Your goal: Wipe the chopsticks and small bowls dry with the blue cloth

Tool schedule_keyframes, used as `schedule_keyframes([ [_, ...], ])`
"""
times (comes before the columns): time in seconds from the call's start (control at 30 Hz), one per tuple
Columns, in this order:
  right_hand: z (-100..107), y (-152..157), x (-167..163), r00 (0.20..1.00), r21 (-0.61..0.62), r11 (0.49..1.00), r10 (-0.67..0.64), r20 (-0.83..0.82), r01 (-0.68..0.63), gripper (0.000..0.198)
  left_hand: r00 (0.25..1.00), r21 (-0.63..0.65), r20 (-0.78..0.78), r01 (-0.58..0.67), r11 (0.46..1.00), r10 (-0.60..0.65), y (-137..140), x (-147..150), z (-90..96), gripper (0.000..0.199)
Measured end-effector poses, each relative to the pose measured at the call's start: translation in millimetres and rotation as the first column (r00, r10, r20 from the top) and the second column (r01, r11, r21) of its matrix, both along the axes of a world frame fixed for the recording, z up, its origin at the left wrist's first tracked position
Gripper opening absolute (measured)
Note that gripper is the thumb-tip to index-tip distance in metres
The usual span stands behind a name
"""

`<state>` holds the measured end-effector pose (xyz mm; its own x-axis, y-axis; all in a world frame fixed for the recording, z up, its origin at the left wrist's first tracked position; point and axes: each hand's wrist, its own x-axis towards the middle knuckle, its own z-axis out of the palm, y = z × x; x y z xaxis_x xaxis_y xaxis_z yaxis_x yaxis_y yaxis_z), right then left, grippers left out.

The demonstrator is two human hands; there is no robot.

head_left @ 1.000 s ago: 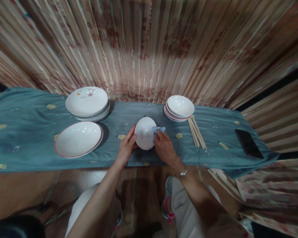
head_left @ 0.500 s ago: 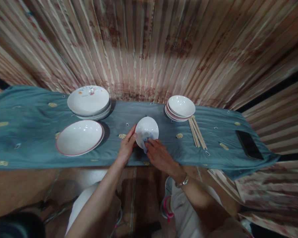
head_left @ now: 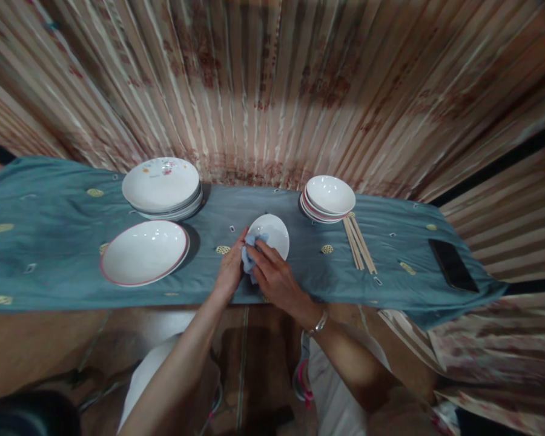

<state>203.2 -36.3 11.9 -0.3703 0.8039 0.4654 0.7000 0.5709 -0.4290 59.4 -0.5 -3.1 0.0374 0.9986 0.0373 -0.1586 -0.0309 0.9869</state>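
A small white bowl [head_left: 277,233] is held over the cloth-covered table, its inside facing up. My left hand [head_left: 231,266] grips the bowl's left edge, partly covered by my other hand. With my right hand [head_left: 275,272] I press a light blue cloth [head_left: 249,257] against the near left side of the bowl; the fingers are bent over the cloth. Part of the cloth hangs down between both hands. The bowl's lower rim is hidden behind my right hand.
A stack of plates [head_left: 161,184] stands back left, with a large red-rimmed bowl [head_left: 145,253] in front. Stacked bowls [head_left: 330,195] stand right, beside several chopsticks [head_left: 360,245]. A black phone [head_left: 453,264] lies at the right end of the blue tablecloth [head_left: 295,284].
My right hand has moved the cloth leftward and slightly up, from the bowl's lower middle to its left rim near my left hand. The bowl has stayed nearly in place.
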Motion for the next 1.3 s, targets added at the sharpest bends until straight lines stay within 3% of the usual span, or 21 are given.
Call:
schedule_keyframes([
  [0.13,2,5,-4,1.000,0.099,0.995,-0.028,0.004,0.028,0.044,0.994,0.016,-0.103,-0.024,1.000,0.025,1,-1,0.4,0.051],
  [0.27,7,15,-6,0.997,0.155,0.985,-0.077,0.002,0.076,0.041,0.999,-0.095,-0.038,-0.022,0.995,0.018,1,0,-4.6,0.054],
  [0.53,14,40,-1,0.987,0.080,0.985,-0.158,0.032,0.155,0.043,0.995,-0.168,0.078,0.067,0.984,-0.055,-4,3,4.6,0.077],
  [0.83,13,61,10,0.961,-0.065,0.959,-0.276,0.027,0.277,0.048,0.992,-0.178,0.090,0.106,0.978,-0.091,-7,2,13.0,0.081],
  [1.3,-25,52,17,0.963,0.051,0.962,-0.270,0.028,0.268,0.049,0.993,-0.181,0.074,0.104,0.978,-0.092,-7,2,14.7,0.082],
])
